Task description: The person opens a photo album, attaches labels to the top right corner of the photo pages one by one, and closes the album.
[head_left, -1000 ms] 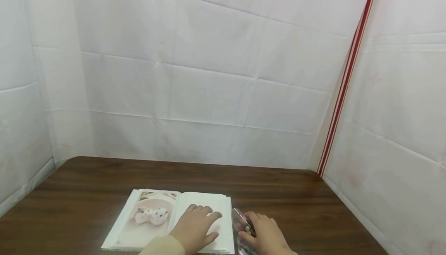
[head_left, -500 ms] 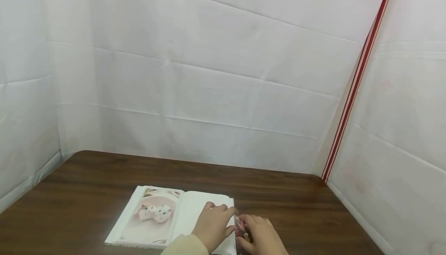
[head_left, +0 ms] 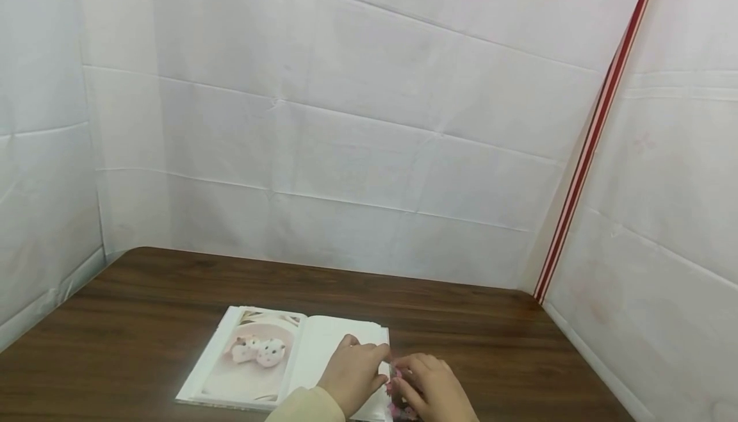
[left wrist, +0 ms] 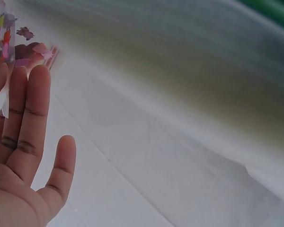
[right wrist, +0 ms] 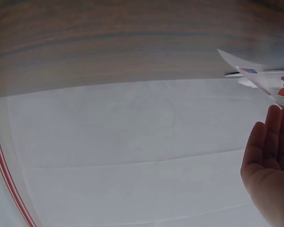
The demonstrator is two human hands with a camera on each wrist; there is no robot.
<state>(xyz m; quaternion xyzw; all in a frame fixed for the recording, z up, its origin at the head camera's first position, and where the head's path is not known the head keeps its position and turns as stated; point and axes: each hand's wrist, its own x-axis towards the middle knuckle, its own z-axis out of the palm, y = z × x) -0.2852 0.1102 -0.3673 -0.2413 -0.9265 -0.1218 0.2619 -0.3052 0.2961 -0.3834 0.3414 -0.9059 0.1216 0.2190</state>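
Note:
An album (head_left: 291,358) lies spread on the table, a photo of white spotted rounded shapes on its left page and a blank white right page (head_left: 325,342). Over the outer edge of that page, my left hand (head_left: 353,374) pinches a thin clear plastic sheet (left wrist: 5,45) between thumb and fingers. Small pink, purple, red and yellow shapes show on the sheet. Just to the right, my right hand (head_left: 434,387) grips the same sheet, its thumb and fingers around it. In the right wrist view, one corner of the sheet (right wrist: 272,87) curls up above the fingers; the thumb is out of sight.
The dark brown wooden table (head_left: 490,326) extends around the album. White fabric (head_left: 346,121) hangs behind the table and along both sides. A red striped band (head_left: 594,127) runs down at the right back corner.
My left hand has moved right from the blank page to the plastic sheet and now pinches it. My right hand has drawn its fingers closer in on the sheet. The head view has shifted slightly.

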